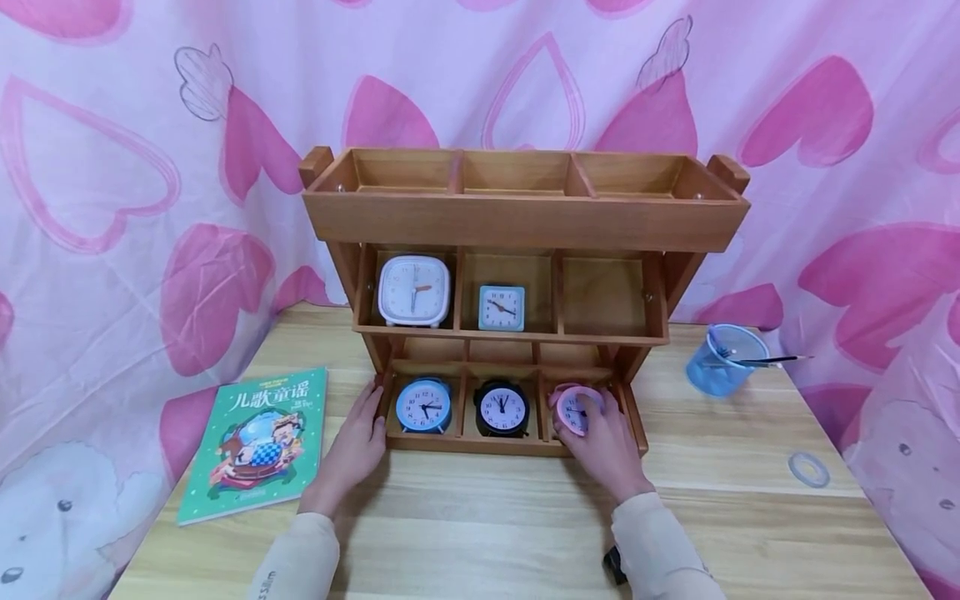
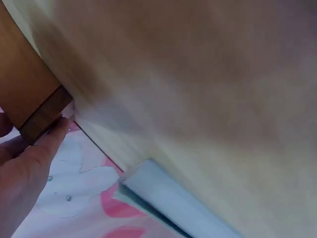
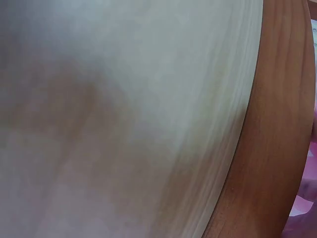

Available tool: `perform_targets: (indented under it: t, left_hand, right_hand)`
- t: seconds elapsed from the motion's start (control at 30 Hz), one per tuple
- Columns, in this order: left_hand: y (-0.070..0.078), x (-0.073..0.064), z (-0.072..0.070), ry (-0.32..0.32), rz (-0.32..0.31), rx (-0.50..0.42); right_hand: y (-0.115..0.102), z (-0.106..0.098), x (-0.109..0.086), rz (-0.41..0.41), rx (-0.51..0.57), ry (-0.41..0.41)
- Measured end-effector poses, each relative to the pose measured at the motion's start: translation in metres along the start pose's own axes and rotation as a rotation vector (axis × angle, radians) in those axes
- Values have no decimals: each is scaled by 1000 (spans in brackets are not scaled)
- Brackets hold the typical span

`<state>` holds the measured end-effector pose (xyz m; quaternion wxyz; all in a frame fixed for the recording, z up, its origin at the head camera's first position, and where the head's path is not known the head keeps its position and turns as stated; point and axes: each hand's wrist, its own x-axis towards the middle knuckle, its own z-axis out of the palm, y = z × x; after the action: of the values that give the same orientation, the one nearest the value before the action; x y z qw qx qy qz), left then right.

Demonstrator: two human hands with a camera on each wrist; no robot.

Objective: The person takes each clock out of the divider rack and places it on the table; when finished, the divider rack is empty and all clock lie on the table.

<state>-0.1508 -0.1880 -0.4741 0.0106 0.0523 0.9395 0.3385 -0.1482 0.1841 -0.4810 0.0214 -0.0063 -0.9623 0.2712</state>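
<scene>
Fingers of right hand (image 1: pixel 606 443) seem curled round pink clock (image 1: pixel 572 410), partly hidden; left hand (image 1: pixel 360 443) lies straight-fingered against rack (image 1: pixel 525 223), likely steadying it.

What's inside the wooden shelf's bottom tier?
A blue clock, a black clock and a pink clock, whose dial is partly hidden by the right hand.

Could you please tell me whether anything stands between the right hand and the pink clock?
Nothing visible does: the right hand grips the pink clock directly, at the right end of the wooden bottom tier.
</scene>
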Motion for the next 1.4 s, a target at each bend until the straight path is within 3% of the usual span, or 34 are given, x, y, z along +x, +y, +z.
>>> perform_targets:
  t: [0.4, 0.63, 0.8, 0.97, 1.1, 1.4]
  left_hand:
    - [-8, -3, -4, -26, -25, -43]
    - [-9, -3, -4, -25, -21, -81]
    - [-10, -2, -3, -16, -14, -85]
    - [-10, 0, -3, -12, -19, -92]
    - [-10, 1, -4, -9, -27, -96]
    - [-7, -1, -4, -19, -59, -98]
  right_hand:
    - [-5, 1, 3, 35, 45, 37]
    - [-8, -4, 1, -66, 117, 182]
    - [-15, -24, -7, -110, 192, 266]
    - [-14, -53, -18, -49, 189, 261]
    - [-1, -71, -26, 22, 149, 265]
    - [48, -81, -34, 145, 130, 321]
